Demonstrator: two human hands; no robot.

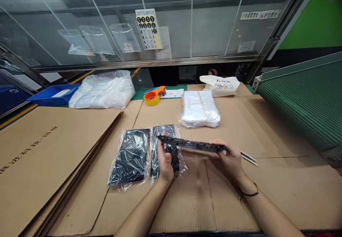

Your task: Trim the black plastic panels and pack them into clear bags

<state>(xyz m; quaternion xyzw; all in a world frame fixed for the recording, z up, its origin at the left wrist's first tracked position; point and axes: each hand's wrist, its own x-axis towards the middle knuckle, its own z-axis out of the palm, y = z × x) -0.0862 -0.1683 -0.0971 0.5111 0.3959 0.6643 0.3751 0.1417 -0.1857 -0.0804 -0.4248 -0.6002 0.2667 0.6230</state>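
A flat black part [191, 144] is held up nearly edge-on above the cardboard-covered table. My left hand [165, 160] grips its left end, thumb toward me. At its right end, my right hand [230, 158] has its fingers closed round the edge. Below and left of it lie two dark panels in clear plastic bags, one [130, 156] fully in view and the other [156, 158] partly covered by my left hand and the held part. A white pen-like item [249, 158] lies just beyond my right hand.
Behind are a stack of clear bags [200, 108], an orange tape dispenser [152, 96], a white pouch [223, 86], a large plastic bundle [103, 90] and a blue tray [53, 94]. Cardboard sheets [50, 151] lie left; a green conveyor [301, 98] stands right.
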